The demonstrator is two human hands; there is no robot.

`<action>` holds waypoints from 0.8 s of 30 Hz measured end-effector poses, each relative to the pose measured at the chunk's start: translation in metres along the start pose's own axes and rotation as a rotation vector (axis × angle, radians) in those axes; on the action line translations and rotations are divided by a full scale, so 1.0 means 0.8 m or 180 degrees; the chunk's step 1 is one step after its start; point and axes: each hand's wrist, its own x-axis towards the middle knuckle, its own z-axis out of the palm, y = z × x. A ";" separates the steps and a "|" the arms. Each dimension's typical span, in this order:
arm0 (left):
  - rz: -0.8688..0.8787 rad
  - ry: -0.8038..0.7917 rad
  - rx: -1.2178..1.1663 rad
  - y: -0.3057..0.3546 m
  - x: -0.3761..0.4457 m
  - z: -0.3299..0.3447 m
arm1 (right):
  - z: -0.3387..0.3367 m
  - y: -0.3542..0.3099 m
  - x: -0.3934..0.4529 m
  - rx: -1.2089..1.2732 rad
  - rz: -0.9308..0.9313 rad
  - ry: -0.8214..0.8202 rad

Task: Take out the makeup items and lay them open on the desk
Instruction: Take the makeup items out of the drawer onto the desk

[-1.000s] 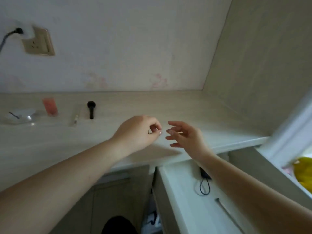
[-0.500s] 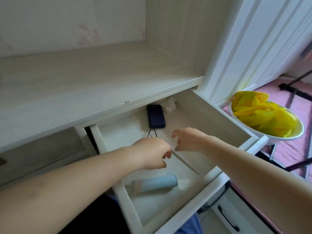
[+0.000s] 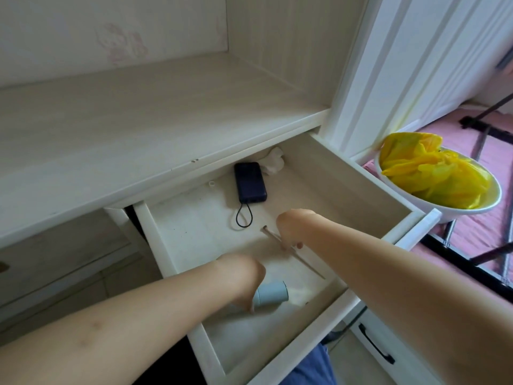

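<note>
White desk [image 3: 116, 126] fills the upper left, open drawer [image 3: 369, 190] pulled out below its edge. Versus half a second back: both hands have dropped into the drawer. Left hand [image 3: 238, 279] was hovering mid-drawer with fingers curled on nothing; I now see it down on the pale blue tube [image 3: 270, 294] near the front wall, fingers wrapped over the tube's left part. Right hand [image 3: 291, 227] has moved down onto the thin stick [image 3: 308, 263] lying diagonally on the drawer floor; fingertips look pinched on it near its upper end, but they are mostly behind the wrist, so I can't confirm the grip. Dark power bank [image 3: 249, 182] with its cord loop and the crumpled white tissue [image 3: 273, 163] at the back sit as before.

Hard to read: left end of the tube is covered by the hand, so I can't tell whether it is capped. Small white ring [image 3: 211, 184] near the back is too small to identify. Bowl [image 3: 444, 209] with yellow plastic [image 3: 433, 173] at right, outside the drawer.
</note>
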 end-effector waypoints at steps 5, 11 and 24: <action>-0.0008 0.0045 -0.0046 0.000 0.002 0.005 | 0.009 0.005 0.008 0.0058 0.0068 0.0005; 0.0075 -0.0156 -0.0059 0.003 0.008 0.007 | 0.014 0.007 0.012 0.0159 0.0017 -0.0038; 0.0223 0.1085 -0.1777 -0.084 -0.050 -0.056 | -0.094 0.020 -0.073 0.0985 -0.0386 0.1253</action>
